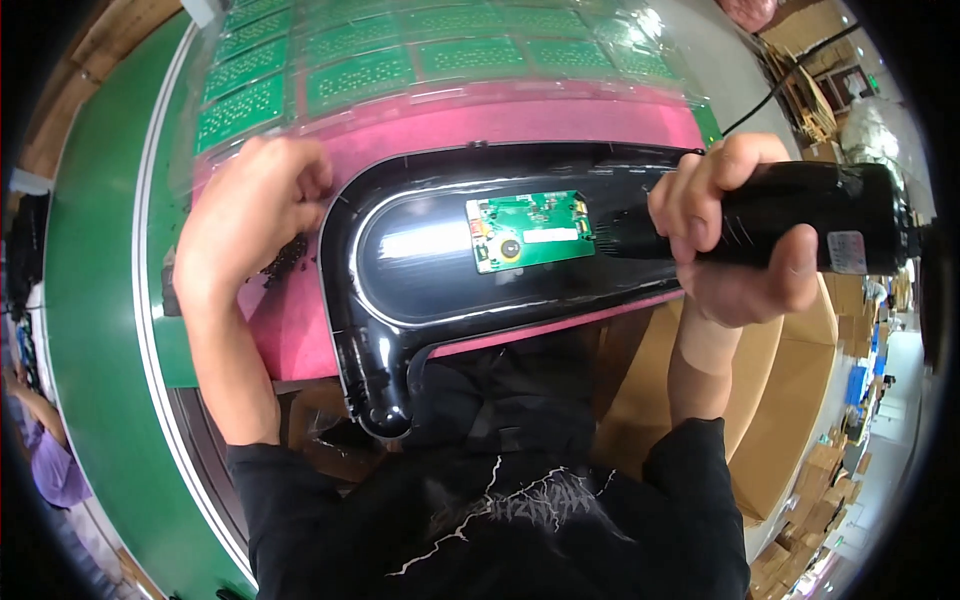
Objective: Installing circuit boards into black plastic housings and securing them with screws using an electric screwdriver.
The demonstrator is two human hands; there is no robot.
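A black electric screwdriver [810, 215] lies in the grip of my right hand [725, 220], its thick end toward the right. Its tip is hidden by the hand. Below and left of it, a glossy black plastic housing [420, 285] lies hollow side up, with a rounded leg at its near left corner. A green circuit board [540, 228] with a round buzzer-like part sits inside the housing. My left hand [255, 205] is at the housing's left edge, fingers curled inward, over a pile of small dark screws [285, 262]. Whatever those fingers hold is hidden.
Pink foam sheet [560, 115] lies under the housing on the green tabletop [100, 260]. Clear plastic trays [420, 55] with several green boards stand at the far side. An open cardboard box [790, 420] is at my right. Another person's arm [40, 405] shows at far left.
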